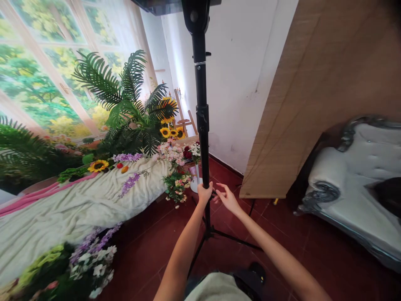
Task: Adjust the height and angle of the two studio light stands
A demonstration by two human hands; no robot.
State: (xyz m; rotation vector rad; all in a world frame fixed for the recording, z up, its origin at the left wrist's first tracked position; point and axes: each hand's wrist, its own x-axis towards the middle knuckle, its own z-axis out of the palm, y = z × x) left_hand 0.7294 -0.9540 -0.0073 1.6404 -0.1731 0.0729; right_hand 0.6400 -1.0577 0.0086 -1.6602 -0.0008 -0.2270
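A black light stand [204, 154] rises upright in front of me, with a dark fixture [169, 5] at its top cut off by the frame edge. My left hand [205, 193] is closed around the lower part of the pole. Just right of it, my right hand [228, 198] has its fingers apart and partly curled beside a small dark knob [214, 193] on the pole. Whether a fingertip touches the knob, I cannot tell. The stand's legs [234, 239] spread on the red tiled floor by my feet.
To the left, a cream cloth [84, 209] covers a low surface with artificial flowers and a sunflower [98, 166]. Behind it stands a palm plant [125, 100]. A woven blind [282, 138] hangs at right, near a white tufted sofa [360, 188]. A white wall [238, 83] lies behind.
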